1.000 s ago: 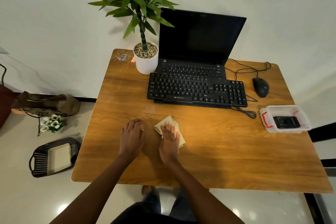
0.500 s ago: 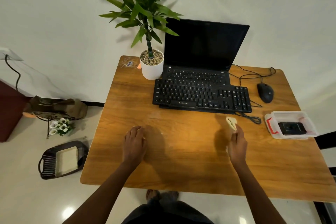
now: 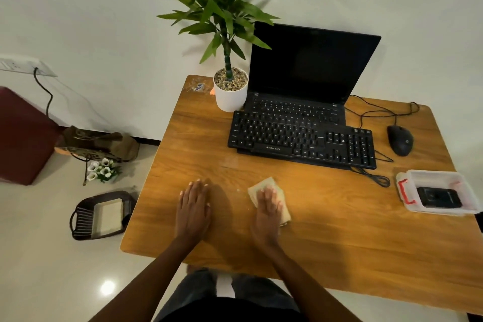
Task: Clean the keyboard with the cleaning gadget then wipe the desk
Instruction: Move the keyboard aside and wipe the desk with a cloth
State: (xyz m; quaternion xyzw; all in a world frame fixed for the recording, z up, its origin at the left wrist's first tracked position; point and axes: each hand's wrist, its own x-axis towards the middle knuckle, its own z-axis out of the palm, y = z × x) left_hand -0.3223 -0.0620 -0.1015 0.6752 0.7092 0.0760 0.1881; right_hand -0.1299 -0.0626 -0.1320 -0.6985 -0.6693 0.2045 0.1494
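While the flat left hand is resting on the brown wooden desk, the outspread right hand is pressing a folded beige cloth near the black keyboard.

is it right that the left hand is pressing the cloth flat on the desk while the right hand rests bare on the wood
Not quite: the hands are swapped. In the head view the right hand presses the cloth flat on the desk, while the left hand rests bare on the wood.
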